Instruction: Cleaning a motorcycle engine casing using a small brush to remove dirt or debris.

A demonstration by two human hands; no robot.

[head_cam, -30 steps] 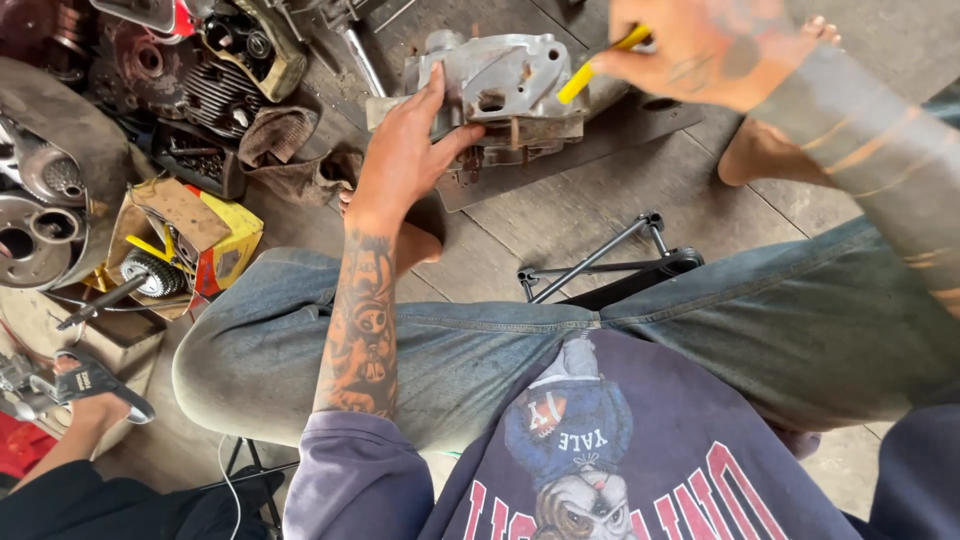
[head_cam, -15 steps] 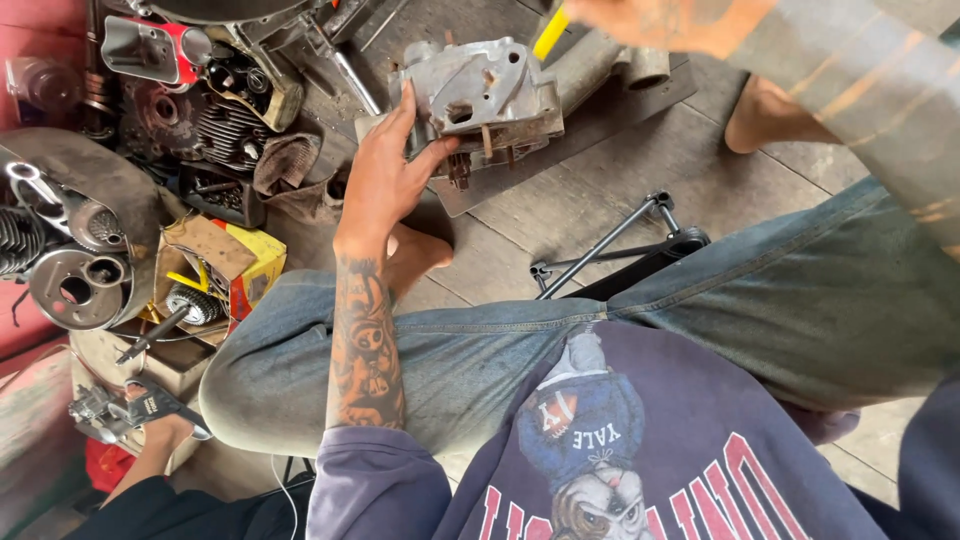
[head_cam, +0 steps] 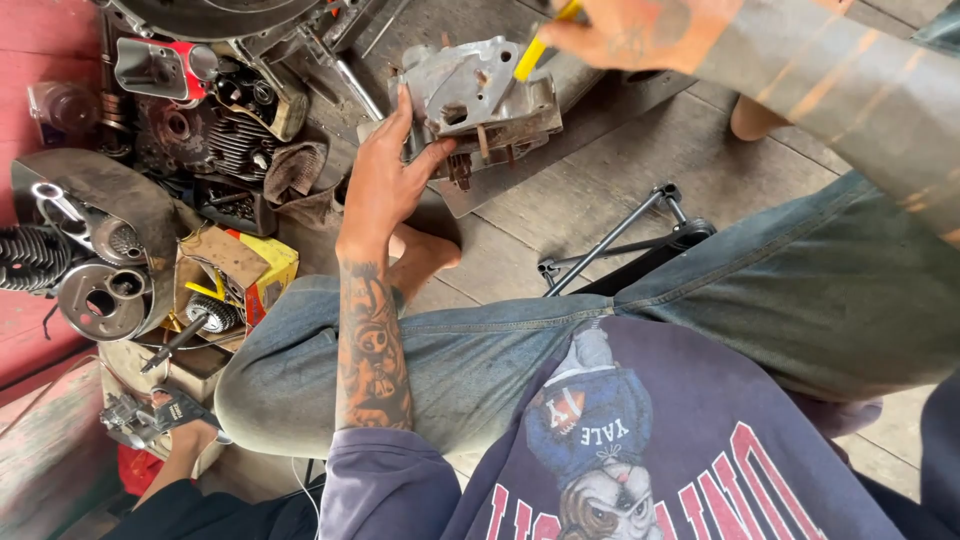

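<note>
A grey metal engine casing (head_cam: 478, 92) rests on a flat plate on the wooden floor ahead of my knees. My left hand (head_cam: 385, 180) grips the casing's near left edge, thumb against its side. My right hand (head_cam: 625, 32) is above the casing at the top of the view, closed around a yellow-handled tool (head_cam: 540, 45) whose tip points down at the casing's top face.
Engine parts and a cylinder with fins (head_cam: 215, 140) are piled at the upper left. An open cardboard box (head_cam: 225, 285) holds a gear and tools. A black four-way wrench (head_cam: 625, 235) lies by my right knee. Another person's hand (head_cam: 175, 415) holds a small part at lower left.
The view has shifted, so the casing now sits lower and more central. My left hand keeps its grip. My right hand with the yellow tool stays over the casing.
</note>
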